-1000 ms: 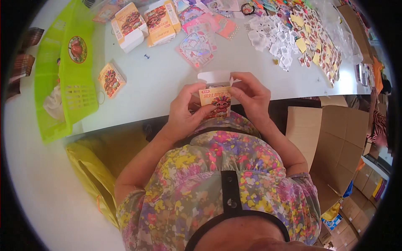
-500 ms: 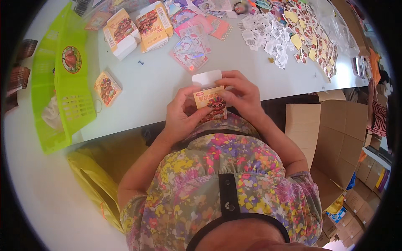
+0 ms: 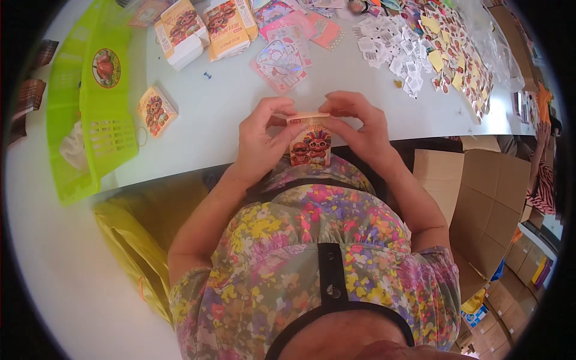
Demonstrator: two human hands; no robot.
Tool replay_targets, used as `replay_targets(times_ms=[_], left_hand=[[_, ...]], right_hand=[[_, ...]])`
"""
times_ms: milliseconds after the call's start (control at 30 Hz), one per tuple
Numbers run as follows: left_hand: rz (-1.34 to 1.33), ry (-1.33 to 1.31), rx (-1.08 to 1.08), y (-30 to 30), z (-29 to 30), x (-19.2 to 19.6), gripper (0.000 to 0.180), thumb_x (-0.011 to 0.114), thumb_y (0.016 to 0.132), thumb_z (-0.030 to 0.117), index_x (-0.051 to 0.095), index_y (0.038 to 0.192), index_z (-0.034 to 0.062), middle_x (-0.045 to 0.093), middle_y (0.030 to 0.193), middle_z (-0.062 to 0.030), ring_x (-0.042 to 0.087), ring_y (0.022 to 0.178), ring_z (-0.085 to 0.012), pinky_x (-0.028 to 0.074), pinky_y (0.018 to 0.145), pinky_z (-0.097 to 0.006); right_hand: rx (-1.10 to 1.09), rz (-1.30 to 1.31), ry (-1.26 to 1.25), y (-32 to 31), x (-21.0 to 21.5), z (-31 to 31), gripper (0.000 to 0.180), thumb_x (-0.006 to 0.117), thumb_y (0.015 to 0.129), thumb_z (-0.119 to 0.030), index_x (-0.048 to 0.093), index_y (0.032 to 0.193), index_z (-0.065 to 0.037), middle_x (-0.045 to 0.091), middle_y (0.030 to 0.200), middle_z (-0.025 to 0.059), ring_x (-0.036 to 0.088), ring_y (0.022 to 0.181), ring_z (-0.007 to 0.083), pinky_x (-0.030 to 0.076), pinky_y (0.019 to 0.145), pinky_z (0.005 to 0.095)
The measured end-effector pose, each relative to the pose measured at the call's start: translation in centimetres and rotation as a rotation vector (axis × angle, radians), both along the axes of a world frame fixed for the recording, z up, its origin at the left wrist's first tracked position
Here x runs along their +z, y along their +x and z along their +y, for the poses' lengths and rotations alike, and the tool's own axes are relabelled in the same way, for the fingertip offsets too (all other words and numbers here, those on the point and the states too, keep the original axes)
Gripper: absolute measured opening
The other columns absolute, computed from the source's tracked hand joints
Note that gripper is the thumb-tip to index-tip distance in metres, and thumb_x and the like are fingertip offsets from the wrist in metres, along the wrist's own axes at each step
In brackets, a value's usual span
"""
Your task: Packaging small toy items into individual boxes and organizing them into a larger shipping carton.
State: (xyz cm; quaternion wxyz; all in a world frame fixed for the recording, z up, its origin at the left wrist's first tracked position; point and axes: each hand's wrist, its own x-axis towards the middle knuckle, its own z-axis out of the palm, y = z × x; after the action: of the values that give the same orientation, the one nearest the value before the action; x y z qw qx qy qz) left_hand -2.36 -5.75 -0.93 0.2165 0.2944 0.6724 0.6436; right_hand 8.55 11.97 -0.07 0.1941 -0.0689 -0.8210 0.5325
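A small orange cardboard box (image 3: 310,149) with a cartoon figure on its front stands upright at the table's near edge, close to my body. My left hand (image 3: 267,132) pinches its upper left corner between thumb and fingers. On the upper right corner, my right hand (image 3: 360,123) grips in the same way. The box's top looks folded down, with only a thin pale edge showing. Over to the left, a similar small box (image 3: 157,112) lies on the white table (image 3: 204,120). What is inside the held box cannot be seen.
A green plastic basket (image 3: 108,114) stands at the left. Flattened orange boxes (image 3: 228,30), pink sticker sheets (image 3: 281,63), white labels (image 3: 393,51) and cartoon cutouts (image 3: 459,66) cover the far side. An open carton (image 3: 489,210) is at my right, a yellow bag (image 3: 129,246) at my left.
The box's white top flap, raised before, is now folded down. Both hands have shifted to the upper corners, and the box front shows more fully.
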Motion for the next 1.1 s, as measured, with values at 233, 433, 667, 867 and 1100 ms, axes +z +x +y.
replay_targets(times_ms=[233,433,667,867,1100], left_hand=[[-0.29,-0.03,-0.093,-2.1,-0.4,0.6,0.013,0.074,0.081,0.001,0.066,0.092,0.0004,0.067,0.089,-0.005,0.065,0.08,-0.0113,0.054,0.072,-0.024],[-0.43,0.008,-0.083,-2.8,-0.4,0.8,0.012,0.074,0.08,-0.001,0.068,0.09,0.0017,0.069,0.085,-0.0047,0.064,0.079,-0.0093,0.053,0.074,-0.024],[-0.384,0.017,-0.108,-2.6,-1.6,0.1,0.007,0.073,0.08,0.0,0.068,0.084,0.0008,0.066,0.087,-0.0038,0.061,0.079,-0.0089,0.05,0.071,-0.024],[-0.121,0.07,-0.069,0.3,-3.4,-0.1,0.017,0.075,0.077,-0.004,0.065,0.09,0.0002,0.061,0.095,-0.0041,0.059,0.084,-0.0098,0.05,0.07,-0.025],[0.278,-0.017,0.673,-3.6,-7.0,4.2,0.042,0.073,0.078,0.0,0.054,0.116,0.0029,0.057,0.102,-0.0044,0.057,0.085,-0.0102,0.051,0.072,-0.025]], right_hand=[[0.159,-0.383,-0.227,-1.9,2.7,1.7,0.008,0.068,0.083,-0.003,0.071,0.09,0.0,0.069,0.089,0.0038,0.061,0.08,0.0068,0.051,0.066,0.0222],[0.199,-0.491,-0.273,-3.3,3.1,2.0,0.006,0.069,0.08,-0.003,0.072,0.085,-0.001,0.068,0.08,0.0016,0.06,0.076,0.0054,0.05,0.066,0.0221],[0.261,-0.462,-0.18,-3.5,3.5,1.5,0.009,0.07,0.079,-0.003,0.071,0.087,0.001,0.069,0.092,0.0074,0.06,0.081,0.0092,0.049,0.069,0.0234],[0.315,-0.223,0.14,-1.0,3.7,-1.2,0.018,0.07,0.082,-0.004,0.066,0.098,-0.001,0.065,0.106,0.0088,0.062,0.092,0.0133,0.052,0.075,0.0262],[0.437,-0.41,-0.249,-10.4,3.2,-3.3,0.031,0.071,0.08,-0.003,0.061,0.109,-0.001,0.065,0.105,0.0053,0.063,0.094,0.0124,0.053,0.078,0.0276]])
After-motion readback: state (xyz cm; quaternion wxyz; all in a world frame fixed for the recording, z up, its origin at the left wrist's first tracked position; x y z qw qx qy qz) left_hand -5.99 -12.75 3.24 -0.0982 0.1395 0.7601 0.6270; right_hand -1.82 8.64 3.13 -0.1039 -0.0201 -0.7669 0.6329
